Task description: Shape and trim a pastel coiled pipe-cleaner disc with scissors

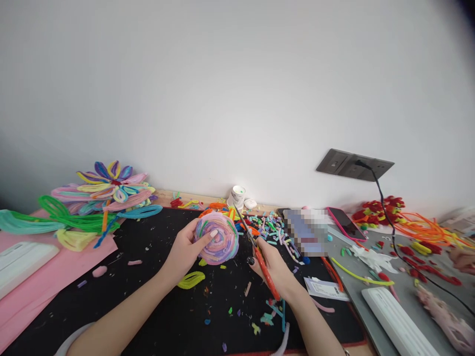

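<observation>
My left hand is closed round a round pastel coil of pipe cleaners, pink, purple and green, held upright above the black mat. My right hand grips red-handled scissors, whose blades point up and left, right beside the coil's right edge. Many short cut pipe-cleaner scraps lie on the mat just behind both hands.
A multicoloured pipe-cleaner flower and green loops sit at the back left on pink paper. A small white jar, a pink-cased phone, red and orange pipe cleaners, a black cable and white boxes lie to the right. Another person's hand shows at the far right.
</observation>
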{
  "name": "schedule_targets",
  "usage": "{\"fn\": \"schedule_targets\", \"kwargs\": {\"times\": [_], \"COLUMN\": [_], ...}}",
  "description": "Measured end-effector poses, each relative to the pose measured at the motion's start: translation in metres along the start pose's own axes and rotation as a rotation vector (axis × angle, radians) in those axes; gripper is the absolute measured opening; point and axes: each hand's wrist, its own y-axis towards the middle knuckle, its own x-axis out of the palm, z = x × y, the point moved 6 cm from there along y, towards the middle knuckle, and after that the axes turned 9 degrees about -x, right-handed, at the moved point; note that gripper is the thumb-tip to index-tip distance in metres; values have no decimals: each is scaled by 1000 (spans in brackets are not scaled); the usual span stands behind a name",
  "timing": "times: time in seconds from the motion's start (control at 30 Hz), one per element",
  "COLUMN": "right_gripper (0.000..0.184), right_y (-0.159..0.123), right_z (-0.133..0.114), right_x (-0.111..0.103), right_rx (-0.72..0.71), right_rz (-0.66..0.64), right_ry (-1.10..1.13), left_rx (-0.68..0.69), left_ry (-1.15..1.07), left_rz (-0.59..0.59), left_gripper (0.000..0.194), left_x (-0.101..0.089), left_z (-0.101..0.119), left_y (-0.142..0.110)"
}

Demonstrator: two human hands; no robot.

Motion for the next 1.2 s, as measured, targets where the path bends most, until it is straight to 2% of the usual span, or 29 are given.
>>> {"fn": "schedule_targets", "kwargs": {"times": [0.2, 0.57, 0.83, 1.03, 1.2], "right_gripper": [31, 31, 28, 22, 23], "right_y": [2, 1, 1, -1, 0], "right_z": [-1, 1, 0, -2, -3], "right_x": [3, 5, 5, -5, -3], "right_rx": [68, 24, 12, 47, 47], "right_rz": [-51, -33, -62, -39, -71], "right_ry": [-113, -109, -103, -125, -164], "left_rx": [3, -51, -12, 39, 45], "left_ry": [1, -13, 19, 89, 246], "left_rz": [1, -33, -19, 12, 29], "left_gripper": [37, 45, 42, 41, 41], "left_x": [0, 3, 2, 0, 1], "left_z": [1, -1, 1, 6, 8], "left_y": [-1, -2, -1, -3, -4]}}
